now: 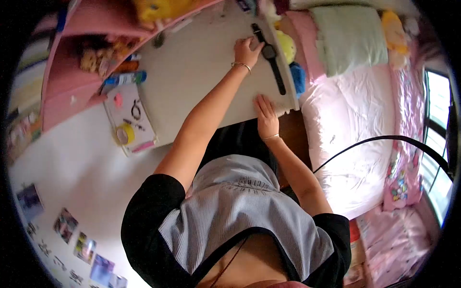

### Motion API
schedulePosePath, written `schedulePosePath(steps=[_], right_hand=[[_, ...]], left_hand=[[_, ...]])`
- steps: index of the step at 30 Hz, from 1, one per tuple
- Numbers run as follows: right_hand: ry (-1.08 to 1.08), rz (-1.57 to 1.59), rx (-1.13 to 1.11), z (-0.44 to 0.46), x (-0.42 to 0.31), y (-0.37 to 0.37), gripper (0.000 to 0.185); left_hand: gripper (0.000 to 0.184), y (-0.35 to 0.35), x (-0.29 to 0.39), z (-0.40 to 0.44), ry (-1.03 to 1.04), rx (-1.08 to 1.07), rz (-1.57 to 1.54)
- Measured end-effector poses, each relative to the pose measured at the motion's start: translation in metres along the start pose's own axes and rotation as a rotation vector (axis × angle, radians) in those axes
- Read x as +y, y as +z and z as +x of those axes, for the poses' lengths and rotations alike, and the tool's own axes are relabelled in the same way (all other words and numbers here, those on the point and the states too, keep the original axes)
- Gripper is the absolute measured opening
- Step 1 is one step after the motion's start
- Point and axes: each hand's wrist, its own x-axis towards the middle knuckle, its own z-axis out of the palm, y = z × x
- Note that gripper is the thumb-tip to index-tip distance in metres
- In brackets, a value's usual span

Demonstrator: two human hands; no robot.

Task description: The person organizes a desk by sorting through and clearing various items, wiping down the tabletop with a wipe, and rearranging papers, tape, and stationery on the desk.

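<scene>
A black wristwatch point(270, 53) lies on the pale desk point(192, 81), its strap stretched out straight near the right edge. My left hand point(246, 52) is beside the watch, with the thumb and a finger apart and reaching to the near side of its case and strap. Whether they press on it is hard to see. Closer to my body, my right hand point(267, 116) rests flat at the desk's front edge, fingers extended, below the end of the strap. It holds nothing.
At the desk's left, a white tray-like surface point(113, 103) carries a yellow tape roll point(125, 134), a black cable point(136, 110) and small items. Blue bottle-like containers point(126, 78) lie behind it. Pink shelves point(72, 91) stand left; a bed point(355, 134) is on the right.
</scene>
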Motion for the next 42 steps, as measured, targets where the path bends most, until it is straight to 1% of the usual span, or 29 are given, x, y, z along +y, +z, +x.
schedulePosePath(steps=[1,3,5,7,9,11,13,14,15,16,18,19,21,23,24,25,26,27,28,30,31,33,34,37,38,40,42], right_hand=[[-0.052,-0.001,-0.030,0.008,0.000,0.006,0.038],[-0.142,0.001,-0.091,0.025,-0.001,0.019,0.038],[-0.226,-0.011,-0.139,0.044,-0.001,0.036,0.040],[-0.305,-0.045,-0.180,0.067,0.002,0.051,0.041],[-0.331,-0.084,-0.183,0.100,-0.006,0.056,0.040],[-0.307,-0.121,-0.148,0.125,-0.023,0.064,0.040],[-0.218,-0.045,-0.023,0.135,-0.045,0.091,0.036],[-0.170,-0.009,0.040,0.137,-0.057,0.105,0.034],[-0.123,0.188,-0.049,0.129,-0.072,0.127,0.033],[-0.070,0.383,-0.137,0.113,-0.094,0.152,0.032],[-0.118,0.470,-0.449,0.062,-0.151,0.170,0.032],[-0.292,0.276,-0.425,0.032,-0.178,0.177,0.033],[-0.472,0.099,-0.440,0.003,-0.200,0.172,0.036],[-0.481,0.148,-0.525,0.003,-0.203,0.161,0.035],[-0.534,0.128,-0.516,0.010,-0.191,0.160,0.035],[-0.444,-0.007,-0.499,0.017,-0.168,0.168,0.035],[-0.377,-0.110,-0.298,0.027,-0.144,0.167,0.034],[-0.135,0.015,-0.242,0.046,-0.110,0.164,0.034],[-0.054,0.133,0.023,0.053,-0.062,0.173,0.034],[-0.075,-0.054,0.130,0.060,-0.035,0.127,0.040],[-0.067,-0.052,0.184,0.056,-0.028,0.127,0.039],[-0.066,-0.042,0.297,0.057,-0.014,0.143,0.038],[-0.054,-0.025,0.281,0.061,-0.016,0.158,0.040],[0.001,0.025,0.241,0.054,-0.069,0.224,0.045],[0.022,0.040,0.225,0.046,-0.089,0.238,0.047],[-0.083,0.047,-0.082,0.043,-0.162,0.221,0.049],[0.073,-0.097,-0.230,0.048,-0.222,0.203,0.050]], left_hand=[[0.039,-0.014,-0.013,-0.004,-0.097,0.014,-0.094],[0.036,-0.065,-0.035,-0.015,-0.291,0.067,-0.287],[0.033,-0.120,-0.072,-0.045,-0.535,0.122,-0.430],[0.036,-0.177,-0.104,-0.095,-0.833,0.255,-0.484],[0.036,-0.212,-0.155,-0.171,-0.800,0.421,-0.505],[0.033,-0.256,-0.176,-0.245,-0.808,0.447,-0.173],[0.029,-0.281,-0.183,-0.315,-1.047,0.547,-0.469],[0.027,-0.296,-0.170,-0.334,-1.124,0.532,-0.405],[0.025,-0.310,-0.158,-0.349,-1.199,0.510,-0.343],[0.025,-0.313,-0.158,-0.371,-1.244,0.552,-0.357],[0.024,-0.307,-0.171,-0.414,-1.331,0.630,-0.387],[0.024,-0.308,-0.178,-0.427,-1.340,0.626,-0.431],[0.024,-0.311,-0.187,-0.438,-1.345,0.617,-0.516],[0.023,-0.320,-0.193,-0.427,-1.386,0.602,-0.647],[0.022,-0.326,-0.195,-0.417,-1.404,0.599,-0.712],[0.022,-0.333,-0.204,-0.410,-1.367,0.526,-0.640],[0.023,-0.334,-0.216,-0.406,-1.301,0.550,-0.728],[0.024,-0.333,-0.230,-0.404,-1.234,0.574,-0.813],[0.025,-0.334,-0.242,-0.402,-1.169,0.595,-0.893],[0.030,-0.340,-0.253,-0.387,-1.134,0.661,-0.805],[0.033,-0.345,-0.261,-0.381,-1.111,0.695,-0.760],[0.036,-0.349,-0.276,-0.371,-0.984,0.761,-0.561],[0.038,-0.350,-0.281,-0.368,-0.924,0.791,-0.460],[0.040,-0.375,-0.272,-0.342,-0.955,0.861,-0.124],[0.040,-0.381,-0.272,-0.335,-0.920,0.881,-0.131],[0.040,-0.391,-0.274,-0.325,-0.847,0.918,-0.143],[0.037,-0.408,-0.264,-0.312,-0.678,0.834,0.133]])
